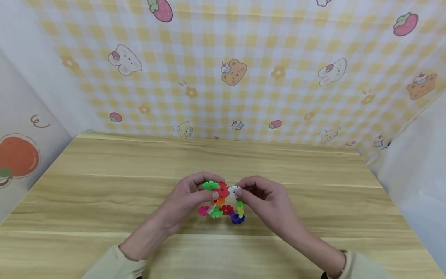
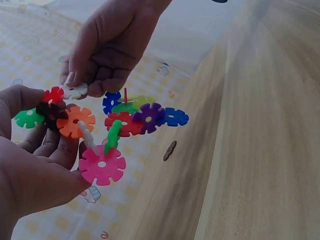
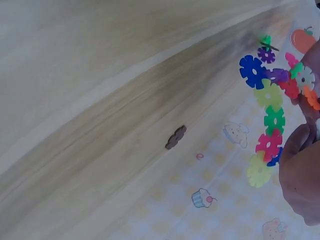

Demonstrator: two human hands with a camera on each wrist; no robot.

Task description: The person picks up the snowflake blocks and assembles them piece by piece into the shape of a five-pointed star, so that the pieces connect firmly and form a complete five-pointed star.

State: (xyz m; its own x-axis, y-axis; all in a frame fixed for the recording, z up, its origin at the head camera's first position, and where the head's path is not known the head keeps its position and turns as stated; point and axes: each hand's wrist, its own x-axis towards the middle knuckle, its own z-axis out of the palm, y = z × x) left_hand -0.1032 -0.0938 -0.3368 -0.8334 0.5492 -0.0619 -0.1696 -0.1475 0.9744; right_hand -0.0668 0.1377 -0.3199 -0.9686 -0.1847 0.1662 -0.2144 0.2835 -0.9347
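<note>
A chain of joined, notched plastic flower discs hangs between both hands. My left hand (image 1: pixel 184 199) pinches the red disc (image 1: pixel 222 190) between thumb and fingers, beside a green disc (image 1: pixel 210 186). With thumb and fingertips my right hand (image 1: pixel 270 201) pinches the white disc (image 1: pixel 234 191), which meets the red one's edge; whether they interlock cannot be told. Below hang an orange disc (image 2: pixel 76 122), a pink disc (image 2: pixel 102 165), a purple disc (image 2: pixel 149 118) and a blue disc (image 3: pixel 252 71). Further yellow, green and pink discs show in the right wrist view, beside my right hand (image 3: pixel 305 185).
The wooden table (image 1: pixel 104 193) runs under both forearms to a yellow checked cloth (image 1: pixel 209 100) behind. White walls (image 1: pixel 411 170) flank it. In the wrist views a small brown scalloped piece (image 3: pixel 176 137) appears on the wood.
</note>
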